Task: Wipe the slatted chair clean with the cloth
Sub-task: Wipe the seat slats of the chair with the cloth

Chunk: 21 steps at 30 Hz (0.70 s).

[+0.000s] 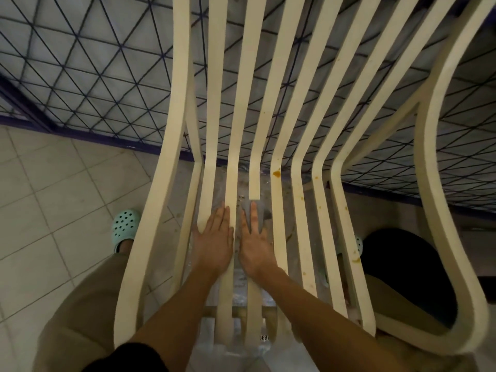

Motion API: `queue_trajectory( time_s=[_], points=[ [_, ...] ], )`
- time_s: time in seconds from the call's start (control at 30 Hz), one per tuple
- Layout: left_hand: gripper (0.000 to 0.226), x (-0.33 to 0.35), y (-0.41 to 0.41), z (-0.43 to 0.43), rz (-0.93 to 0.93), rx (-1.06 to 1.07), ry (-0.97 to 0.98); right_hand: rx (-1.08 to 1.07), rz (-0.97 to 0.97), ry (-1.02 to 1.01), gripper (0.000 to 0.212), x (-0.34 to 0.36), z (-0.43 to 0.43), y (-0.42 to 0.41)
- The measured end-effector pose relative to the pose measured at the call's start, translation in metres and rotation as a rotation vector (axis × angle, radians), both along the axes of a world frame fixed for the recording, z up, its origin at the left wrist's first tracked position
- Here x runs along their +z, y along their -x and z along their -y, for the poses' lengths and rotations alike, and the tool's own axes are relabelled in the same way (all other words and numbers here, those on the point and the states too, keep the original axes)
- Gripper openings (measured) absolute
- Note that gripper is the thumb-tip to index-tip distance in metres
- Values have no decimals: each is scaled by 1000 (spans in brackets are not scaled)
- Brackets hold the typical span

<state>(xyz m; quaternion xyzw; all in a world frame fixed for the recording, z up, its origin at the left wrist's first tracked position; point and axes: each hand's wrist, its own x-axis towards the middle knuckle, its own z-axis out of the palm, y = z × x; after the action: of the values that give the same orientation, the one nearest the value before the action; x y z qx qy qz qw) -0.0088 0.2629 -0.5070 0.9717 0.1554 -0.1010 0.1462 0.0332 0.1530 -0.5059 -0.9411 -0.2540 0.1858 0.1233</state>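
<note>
1. at the middle of the seat, our left hand (213,237) lies flat, fingers straight, across two slats; our right hand (256,245) lies flat just beside it on the next slat. both are relaxed and grasp nothing.
2. the cloth is nowhere in view, so we judge that wiping has not properly begun. we should fetch it first instead of rubbing with bare palms.
3. the slatted chair (158,205) stands directly under us, its seat slats running away and bending up into the back.
4. the centre slat (254,189) seems to end in a cut edge just past our right fingertips. we would wipe gently there, so the cloth does not catch.
5. an orange stain (276,173) sits at the bend of a slat to the right, and smaller specks dot the slats beyond. these likely need firm strokes along each slat, edges included.
6. clear plastic (241,294) shows beneath the slats. we cannot tell whether it is a bag or a sheet, nor whether it holds anything.
7. a dark rounded shape (402,269) shows through the right armrest loop. we cannot say whether it is a container.
8. pale floor tiles (53,197) lie to the left.
</note>
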Motion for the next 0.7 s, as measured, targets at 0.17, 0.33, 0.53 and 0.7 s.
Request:
queue_trajectory(
  time_s=[0.17, 0.33, 0.53, 0.7],
  points=[
    [55, 3, 21, 0, 16, -30, 9, -3, 0, -17, 90, 3, 17, 42],
    [67, 8, 63, 20, -16, -1, 48, -33, -17, -15, 98, 5, 31, 82],
    [55, 21, 97, 34, -83, 3, 86, -6, 84, -31, 102, 10, 52, 137],
    [56, 31, 125, 44, -91, 6, 85, -32, 50, -152, 108, 8, 74, 186]
  ],
)
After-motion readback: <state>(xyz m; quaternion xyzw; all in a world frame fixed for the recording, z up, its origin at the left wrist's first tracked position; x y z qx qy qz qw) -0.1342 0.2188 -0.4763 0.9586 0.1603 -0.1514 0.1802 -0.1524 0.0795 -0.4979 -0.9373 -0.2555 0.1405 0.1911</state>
